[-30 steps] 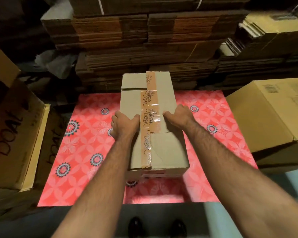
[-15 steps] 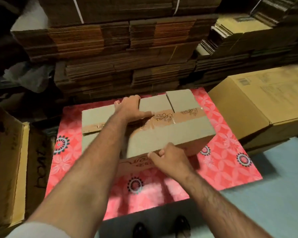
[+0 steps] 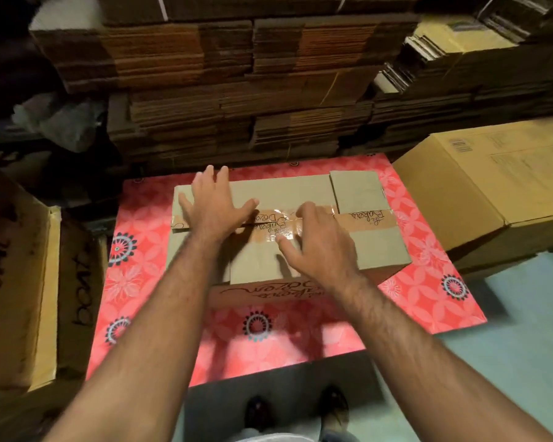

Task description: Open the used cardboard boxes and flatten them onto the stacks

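Box: the taped cardboard box [image 3: 304,247] lay lengthwise across the pink patterned sheet [image 3: 428,250], its top flaps closed along a strip of brown printed tape [image 3: 369,218].
Left hand: the left hand [image 3: 216,208] lay flat on the far left part of the box top, fingers straight and spread; its grip was fully open and held nothing.
Right hand: the right hand [image 3: 318,244] rested on the middle of the tape seam, fingers bent down onto the tape; whether its grip had closed on the tape could not be told.
Sheet: it lay on a low bench-like surface, edges showing on all sides of the box.
Stacks: flattened cardboard stacks [image 3: 237,90] rose just behind the sheet.
Neighbours: a large closed carton [image 3: 492,186] stood to the right; a marked box [image 3: 16,282] stood to the left.
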`<state>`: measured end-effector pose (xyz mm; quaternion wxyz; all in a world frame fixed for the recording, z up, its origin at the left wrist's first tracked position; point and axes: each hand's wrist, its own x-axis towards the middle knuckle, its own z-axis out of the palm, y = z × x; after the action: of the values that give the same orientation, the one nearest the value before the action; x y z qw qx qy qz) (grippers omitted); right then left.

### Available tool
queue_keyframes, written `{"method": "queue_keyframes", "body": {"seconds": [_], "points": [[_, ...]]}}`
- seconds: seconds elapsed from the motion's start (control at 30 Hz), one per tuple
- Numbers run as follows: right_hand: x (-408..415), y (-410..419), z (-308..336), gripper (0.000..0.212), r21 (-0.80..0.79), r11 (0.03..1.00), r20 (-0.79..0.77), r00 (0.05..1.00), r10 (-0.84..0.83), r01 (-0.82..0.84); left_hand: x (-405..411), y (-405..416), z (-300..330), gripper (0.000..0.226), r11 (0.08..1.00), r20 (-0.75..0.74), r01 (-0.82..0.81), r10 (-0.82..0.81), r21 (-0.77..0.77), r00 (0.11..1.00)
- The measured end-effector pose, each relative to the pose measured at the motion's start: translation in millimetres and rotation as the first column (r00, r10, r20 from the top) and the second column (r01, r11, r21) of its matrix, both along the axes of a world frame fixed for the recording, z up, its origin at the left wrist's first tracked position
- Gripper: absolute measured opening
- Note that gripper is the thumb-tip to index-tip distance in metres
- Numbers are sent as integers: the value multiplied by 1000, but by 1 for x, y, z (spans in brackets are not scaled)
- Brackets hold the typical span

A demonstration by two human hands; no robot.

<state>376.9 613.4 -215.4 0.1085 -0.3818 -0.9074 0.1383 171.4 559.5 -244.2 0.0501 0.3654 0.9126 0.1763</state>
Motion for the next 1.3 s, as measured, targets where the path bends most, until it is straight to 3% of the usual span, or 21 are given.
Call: {"method": "queue_keyframes", "body": {"seconds": [0.1,0.2,0.4,0.57,0.67,0.83,0.9,1.07,1.13,1.3], "points": [[-24,26,-15,76,30,996,75,994,76,-79,2,-55,-8,114,956,164,-288,275,59,947],[-33,33,-32,96,-2,993,140,983,114,-115,11,-81,-23,119,952,249,-300,276,61,928],[-24,29,-43,101,-46,985,198,965,170,-164,54,-76,-17,120,933,78,-356,359,-51,930],[-8,48,-40,108,-34,974,260,939,223,-222,92,-68,-30,126,907,-9,-421,421,-28,907],[-1,61,-46,98,59,948,153,941,302,-314,99,-61,-30,132,886,-24,-462,462,-36,887],[-12,80,-61,53,228,850,66,879,473,-475,100,-55,-33,135,848,-1,-530,531,14,848],[-20,85,-65,44,286,811,75,855,513,-511,98,-53,-35,136,832,11,-554,554,35,833],[-28,93,-63,26,333,830,-7,878,478,-449,107,-50,-29,137,795,35,-603,602,65,797],[-30,93,-61,27,319,847,-11,892,453,-426,108,-49,-24,120,811,-16,-584,585,30,811],[-28,93,-59,30,318,864,-19,909,417,-390,109,-34,16,68,821,-309,-517,440,-240,843]]}}
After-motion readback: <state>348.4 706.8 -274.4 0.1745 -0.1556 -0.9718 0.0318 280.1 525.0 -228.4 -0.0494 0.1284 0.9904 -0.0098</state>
